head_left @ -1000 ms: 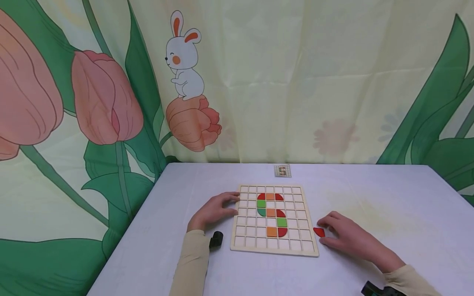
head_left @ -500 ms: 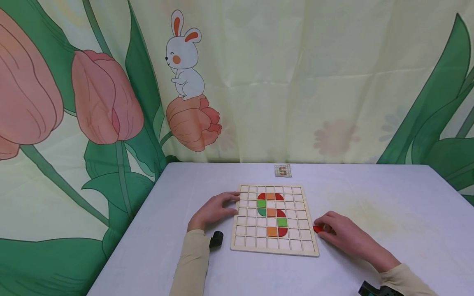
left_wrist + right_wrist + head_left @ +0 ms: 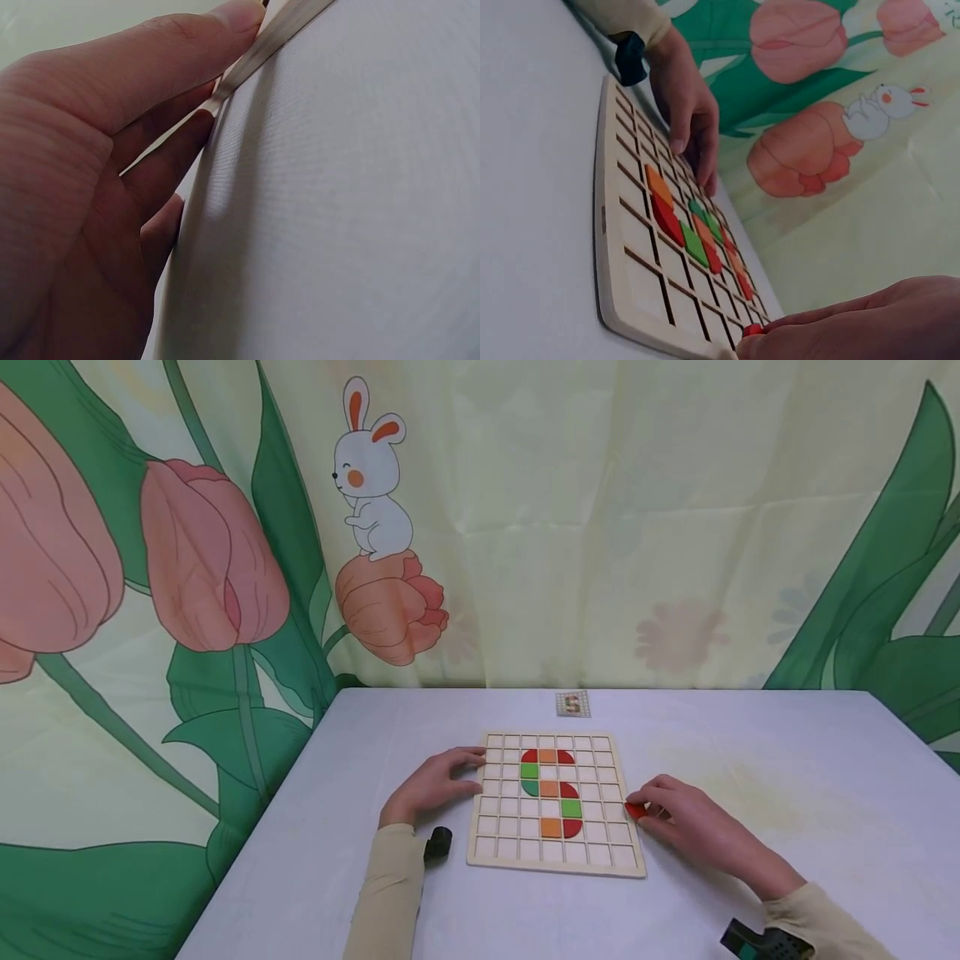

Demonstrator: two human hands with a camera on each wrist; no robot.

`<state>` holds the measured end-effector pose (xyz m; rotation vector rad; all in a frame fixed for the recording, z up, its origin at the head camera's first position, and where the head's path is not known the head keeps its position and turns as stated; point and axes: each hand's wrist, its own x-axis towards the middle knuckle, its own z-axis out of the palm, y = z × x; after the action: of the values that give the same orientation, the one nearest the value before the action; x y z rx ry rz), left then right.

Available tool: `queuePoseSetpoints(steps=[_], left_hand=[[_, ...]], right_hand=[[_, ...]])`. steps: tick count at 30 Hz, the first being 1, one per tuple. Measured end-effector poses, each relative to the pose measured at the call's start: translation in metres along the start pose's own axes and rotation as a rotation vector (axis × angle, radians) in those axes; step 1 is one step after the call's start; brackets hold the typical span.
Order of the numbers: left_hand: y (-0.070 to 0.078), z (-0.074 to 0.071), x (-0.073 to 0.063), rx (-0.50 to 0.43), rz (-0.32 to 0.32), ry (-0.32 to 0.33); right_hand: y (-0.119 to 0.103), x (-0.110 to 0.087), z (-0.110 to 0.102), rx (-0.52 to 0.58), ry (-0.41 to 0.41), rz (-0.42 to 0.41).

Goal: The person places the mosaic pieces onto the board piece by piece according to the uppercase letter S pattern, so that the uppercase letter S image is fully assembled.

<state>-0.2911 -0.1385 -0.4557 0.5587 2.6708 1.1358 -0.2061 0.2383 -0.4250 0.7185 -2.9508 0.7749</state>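
Observation:
A wooden grid board (image 3: 555,869) lies flat on the table, with red, orange and green tiles set in its cells in an S-like shape. Among them are an orange square (image 3: 551,827) and a light green square (image 3: 572,808). My left hand (image 3: 433,787) rests at the board's left edge, thumb and fingertips touching its rim. At the right rim my right hand (image 3: 697,822) pinches a red tile (image 3: 635,811) between thumb and fingers. Only the tile's tip shows in the right wrist view, so its full shape is partly hidden there.
A small card (image 3: 573,703) printed with a grid and an S-like pattern lies near the table's back edge. Behind the white-covered table (image 3: 720,735) hangs a curtain (image 3: 540,527) with tulips and a rabbit.
My right fingers have closed on the red tile beside the board and brought it slightly up and left to the right rim. The left hand stays in place.

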Motion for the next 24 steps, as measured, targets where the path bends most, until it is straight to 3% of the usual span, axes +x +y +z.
queuePoseSetpoints(steps=[3, 10, 16, 24], left_hand=[[0.000, -0.001, 0.000, -0.005, -0.004, 0.003], [0.000, -0.002, 0.001, 0.000, -0.007, -0.004], [0.001, -0.003, 0.001, -0.003, -0.004, -0.010], [-0.001, -0.002, 0.002, -0.011, -0.007, -0.014]], right_hand=[[-0.012, 0.009, 0.002, 0.045, -0.016, -0.005], [-0.041, 0.030, 0.016, 0.088, -0.067, -0.119], [-0.065, 0.050, 0.034, 0.038, -0.108, -0.220], [-0.081, 0.061, 0.053, -0.028, -0.111, -0.251]])
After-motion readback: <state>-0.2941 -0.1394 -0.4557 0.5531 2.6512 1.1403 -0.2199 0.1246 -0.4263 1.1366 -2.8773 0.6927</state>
